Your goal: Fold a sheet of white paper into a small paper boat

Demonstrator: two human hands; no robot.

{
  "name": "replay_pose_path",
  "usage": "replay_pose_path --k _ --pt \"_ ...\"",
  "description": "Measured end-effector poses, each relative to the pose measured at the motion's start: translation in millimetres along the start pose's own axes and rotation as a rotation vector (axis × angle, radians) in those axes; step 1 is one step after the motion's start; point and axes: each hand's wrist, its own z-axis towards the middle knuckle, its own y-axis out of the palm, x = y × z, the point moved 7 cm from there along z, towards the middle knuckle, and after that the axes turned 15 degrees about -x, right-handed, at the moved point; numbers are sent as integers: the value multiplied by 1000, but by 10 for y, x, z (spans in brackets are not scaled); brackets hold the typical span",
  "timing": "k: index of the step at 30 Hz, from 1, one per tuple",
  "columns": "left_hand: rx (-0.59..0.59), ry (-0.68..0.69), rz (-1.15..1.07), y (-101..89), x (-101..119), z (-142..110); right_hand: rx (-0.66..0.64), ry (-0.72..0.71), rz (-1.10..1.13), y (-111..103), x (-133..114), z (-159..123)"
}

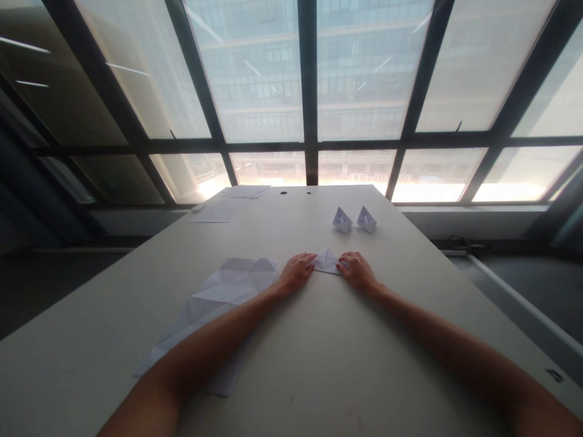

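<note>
A small folded piece of white paper [326,261] lies on the white table [319,352] between my hands. My left hand [296,272] rests knuckles up at its left end, fingers curled down onto the paper's edge. My right hand [357,271] does the same at the right end, fingertips pinched on the paper. Both forearms stretch out flat over the table. Beyond the hands stand two finished white paper boats [342,219] [366,218], side by side.
A large creased sheet of white paper [223,294] lies left of my left forearm, partly under it. More flat sheets [230,203] sit at the table's far left. Two dark holes [283,193] mark the far edge. A wall of windows stands behind.
</note>
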Motion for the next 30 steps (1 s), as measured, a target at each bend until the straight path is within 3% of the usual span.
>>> replay_pose_path --k 7,13,21,30 --pt "51 37 -9 -33 4 -18 -13 47 -56 -55 -44 -51" --pt "21 9 -7 -44 20 -21 -79 173 -67 -53 51 -57" --pt "22 -2 -15 -53 25 -28 -106 223 -8 37 179 -2" --pt "87 -40 -50 -77 -8 -51 70 153 277 6 239 54"
